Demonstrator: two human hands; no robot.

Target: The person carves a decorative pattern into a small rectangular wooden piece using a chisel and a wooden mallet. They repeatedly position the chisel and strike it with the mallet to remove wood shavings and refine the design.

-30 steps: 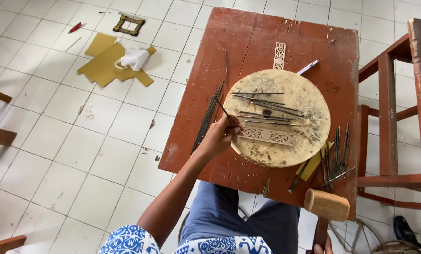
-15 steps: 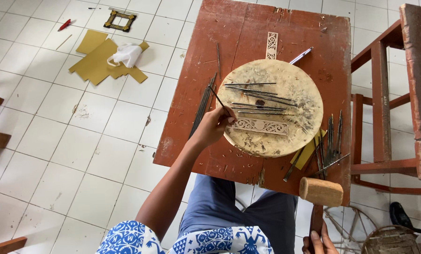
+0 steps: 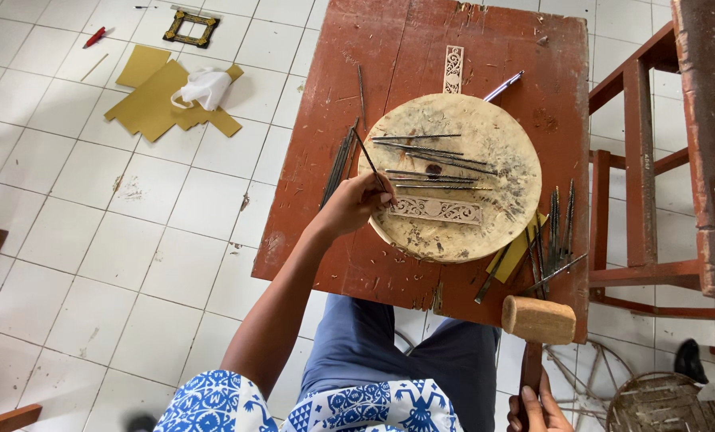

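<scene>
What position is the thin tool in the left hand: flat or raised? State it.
Raised and tilted. The left hand pinches the thin metal tool near its lower end above the carved strip; its upper end slants up-left.

— How is the light?

— Bright, even daylight. The white floor tiles (image 3: 133, 240) show no harsh glare. Shadows are soft: a faint one hugs the left edge of the red table (image 3: 421, 48), and a darker patch lies under its near edge.

— Sharpness?

— Crisp across the round wooden block (image 3: 485, 232); the thin tools on it read clearly. The blue patterned sleeve (image 3: 237, 404) at the bottom is slightly soft.

— Distortion?

— Wide-angle: tile lines splay toward the corners.
</scene>
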